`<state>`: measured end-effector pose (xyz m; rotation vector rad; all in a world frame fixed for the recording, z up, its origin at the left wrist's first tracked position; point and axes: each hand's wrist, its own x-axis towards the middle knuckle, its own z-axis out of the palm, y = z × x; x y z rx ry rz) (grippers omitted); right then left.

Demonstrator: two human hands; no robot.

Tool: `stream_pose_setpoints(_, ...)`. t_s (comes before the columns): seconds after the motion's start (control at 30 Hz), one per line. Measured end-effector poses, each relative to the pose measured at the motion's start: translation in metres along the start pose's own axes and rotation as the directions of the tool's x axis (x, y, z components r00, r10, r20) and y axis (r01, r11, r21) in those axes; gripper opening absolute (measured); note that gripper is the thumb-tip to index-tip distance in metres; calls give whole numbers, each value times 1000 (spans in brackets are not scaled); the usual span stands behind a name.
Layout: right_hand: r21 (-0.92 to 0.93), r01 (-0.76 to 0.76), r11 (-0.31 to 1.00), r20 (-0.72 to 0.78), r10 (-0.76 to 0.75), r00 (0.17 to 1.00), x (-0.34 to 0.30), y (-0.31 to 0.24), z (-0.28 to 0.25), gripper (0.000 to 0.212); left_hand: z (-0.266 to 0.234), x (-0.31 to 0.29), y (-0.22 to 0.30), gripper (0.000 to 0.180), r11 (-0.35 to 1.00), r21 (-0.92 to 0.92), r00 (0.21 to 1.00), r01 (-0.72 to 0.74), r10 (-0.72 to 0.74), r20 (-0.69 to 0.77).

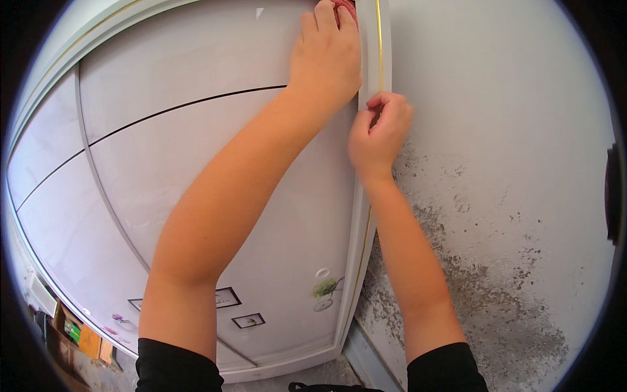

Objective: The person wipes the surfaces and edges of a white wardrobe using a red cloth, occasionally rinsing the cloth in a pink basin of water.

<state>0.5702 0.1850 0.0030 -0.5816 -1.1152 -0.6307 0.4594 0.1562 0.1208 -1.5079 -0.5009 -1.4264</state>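
High on the sliding-door wardrobe (261, 170), my left hand (326, 52) presses a red cloth (347, 5) into the corner where the door panel meets the upright frame. Only a strip of the cloth shows past the fingers. The white frame (372, 39) has a gold line running along it. Lower down, my right hand (382, 134) is curled into a loose fist against that frame's outer edge. Nothing shows between its fingers.
To the right is a pale wall (509, 85) with dark, flaking stains (483, 287) low down. A dark object (612, 196) sits at the far right edge. Boxes and other items (81, 333) stand on the floor at lower left. Small picture decals (248, 320) mark the doors.
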Motion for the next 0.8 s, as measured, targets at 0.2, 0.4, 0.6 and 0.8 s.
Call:
stream_pose_setpoints(0.2,-22,18,1000,-2,-18,1000,2,-4,-2,20,19,1,-8,47,998,57,996,-9,14,-88)
stream_pose_setpoints(0.4,-28,15,1000,3,-15,1000,3,0,3,20,15,21,-47,31,984,-143,994,-110,109,-13)
stream_pose_setpoints(0.6,-11,6,1000,-3,-6,1000,7,0,4,20,-16,40,-50,37,977,-62,964,-204,211,161)
stream_pose_setpoints(0.8,-7,-26,1000,20,26,999,9,1,3,20,14,26,-40,50,990,-106,995,-93,96,31)
